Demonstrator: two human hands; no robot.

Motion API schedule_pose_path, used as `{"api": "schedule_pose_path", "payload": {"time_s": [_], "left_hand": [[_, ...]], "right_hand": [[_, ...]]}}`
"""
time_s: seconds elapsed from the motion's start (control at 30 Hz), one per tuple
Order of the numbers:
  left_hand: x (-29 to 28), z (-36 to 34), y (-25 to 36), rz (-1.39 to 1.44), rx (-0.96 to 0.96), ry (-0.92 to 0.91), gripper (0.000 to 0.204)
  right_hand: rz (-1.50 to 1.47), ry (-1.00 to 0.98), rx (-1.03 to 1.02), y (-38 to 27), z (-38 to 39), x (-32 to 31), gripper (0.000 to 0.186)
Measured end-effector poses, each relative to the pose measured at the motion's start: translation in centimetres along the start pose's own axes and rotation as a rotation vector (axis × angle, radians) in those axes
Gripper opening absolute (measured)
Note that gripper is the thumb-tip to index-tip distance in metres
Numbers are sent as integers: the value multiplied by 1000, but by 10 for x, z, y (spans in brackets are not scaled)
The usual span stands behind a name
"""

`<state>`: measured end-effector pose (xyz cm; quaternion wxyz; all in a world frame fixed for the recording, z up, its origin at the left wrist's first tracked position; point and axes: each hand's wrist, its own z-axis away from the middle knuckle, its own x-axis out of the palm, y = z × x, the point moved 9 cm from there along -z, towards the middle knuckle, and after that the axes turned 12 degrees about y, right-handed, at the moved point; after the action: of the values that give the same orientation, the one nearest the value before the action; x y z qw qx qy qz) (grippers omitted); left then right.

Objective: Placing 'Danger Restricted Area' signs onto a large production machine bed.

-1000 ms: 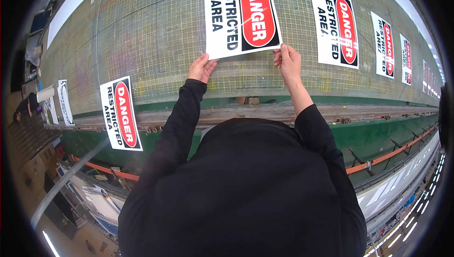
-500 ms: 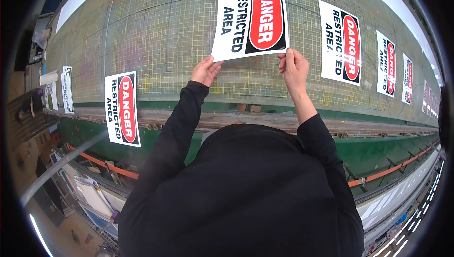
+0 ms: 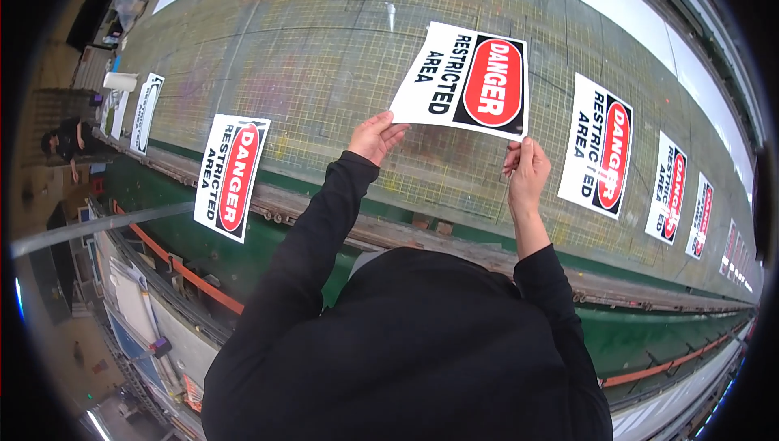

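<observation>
My left hand pinches the near left corner of a warning sign sheet, white with a red oval on a black block and black lettering. At its near right corner, my right hand grips the sheet between thumb and fingers. The sheet's near edge is bent and seems lifted off the green gridded table; whether its far edge touches the table, I cannot tell. A matching sign lies on the table to the right of my right hand.
More matching signs run along the table to the right. One sign at left overhangs the table's near rail. Farther left are another sheet, a white roll and another person. A grey pole stands at lower left.
The view has turned, so the table and signs appear tilted and lower. Both hands still hold the same sheet, which now looks more bent along its near edge.
</observation>
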<state>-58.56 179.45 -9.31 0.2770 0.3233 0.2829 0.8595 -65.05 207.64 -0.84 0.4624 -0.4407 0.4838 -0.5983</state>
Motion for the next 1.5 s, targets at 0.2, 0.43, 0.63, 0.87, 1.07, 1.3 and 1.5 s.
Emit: {"api": "schedule_pose_path", "payload": {"time_s": [0.2,0.43,0.63,0.87,1.07,1.3,1.5], "left_hand": [[-3,55,14,-71,35,-23,24],[-63,133,36,298,216,52,26],[-165,205,25,291,415,361,30],[-299,236,-21,404,406,454,38],[-361,223,-80,398,94,691,66],[-293,294,-3,-459,724,1837,46],[-36,191,-52,-307,744,590,41]], "right_hand": [[-76,-155,-140,-48,25,5,34],[7,-438,-26,-6,112,17,35],[51,-940,292,15,181,39,32],[199,-889,145,8,173,-7,23],[302,-634,31,-8,124,-115,24],[405,-133,84,1,59,-298,29],[420,144,307,30,-7,-381,28]]}}
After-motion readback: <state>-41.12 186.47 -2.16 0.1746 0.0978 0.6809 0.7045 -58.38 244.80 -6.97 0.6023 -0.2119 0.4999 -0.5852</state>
